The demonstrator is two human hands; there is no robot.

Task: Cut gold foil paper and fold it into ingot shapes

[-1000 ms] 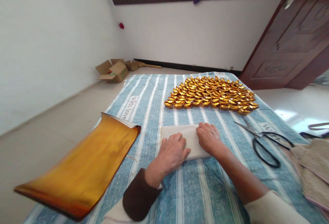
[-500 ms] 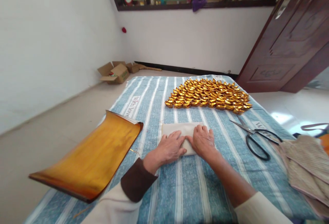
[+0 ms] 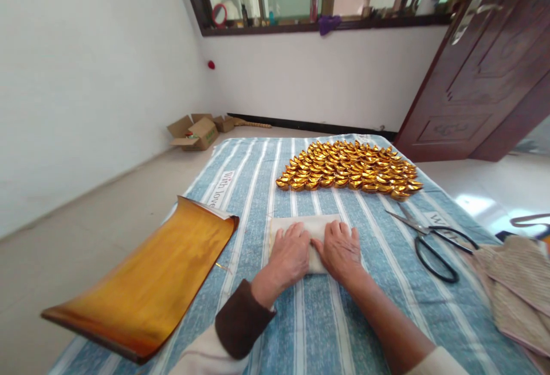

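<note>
A white folded rectangle (image 3: 308, 226), paper by its look, lies on the striped cloth in front of me. My left hand (image 3: 291, 253) rests palm down on its left half, the fingers stretched forward. On the right half, my right hand (image 3: 342, 250) presses down with slightly bent fingers and its thumb pointing at the left hand. The undersides of both hands are hidden. To the left lies a stack of shiny gold sheets (image 3: 146, 274) with curled ends. Black-handled scissors (image 3: 423, 230) lie open to the right.
Many folded gold foil ingots (image 3: 348, 168) stand in rows at the far side of the striped cloth (image 3: 253, 191). A beige cloth (image 3: 515, 283) lies at the right edge. Cardboard boxes (image 3: 197, 133) sit on the floor behind; a brown door (image 3: 481, 77) stands right.
My left hand has turned, its fingers now pointing further forward on the white rectangle. The right hand stays nearly in place. The whole view has shifted slightly with my head.
</note>
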